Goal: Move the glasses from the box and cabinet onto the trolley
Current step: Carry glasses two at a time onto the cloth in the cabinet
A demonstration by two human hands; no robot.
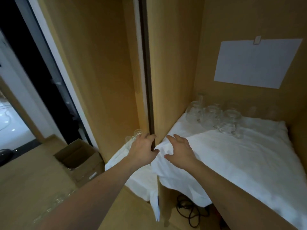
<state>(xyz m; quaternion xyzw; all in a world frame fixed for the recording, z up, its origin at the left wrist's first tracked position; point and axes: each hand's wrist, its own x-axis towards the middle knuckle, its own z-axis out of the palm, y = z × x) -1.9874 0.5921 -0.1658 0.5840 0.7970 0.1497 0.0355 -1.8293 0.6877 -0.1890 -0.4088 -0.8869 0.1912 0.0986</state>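
Reaching into cabinet (176,63) stage, nothing lifted yet. Landmark: dark vertical divider edge (150,97) of cabinet. Far left of divider, low on floor: open cardboard box (79,156), glass glint inside, contents too dim to count. Just left of divider: small stemmed glasses (134,136) on white cloth, partly hidden behind left hand (143,150). Left hand curled round divider edge, fingers wrapped on it, holding no glass. Just right of divider: right hand (181,150), fingers spread and relaxed, resting on white cloth (232,155), holding nothing. Further right and back of divider: cluster of round clear glasses (216,118) on cloth against back wall, white paper sheet (259,62) pinned above. Trolley not in view. Judged step: picking from cabinet, early. Next move likely needs release of divider, reach past it to nearest glasses, gentle grip on bowl or stem, no knocking neighbours.
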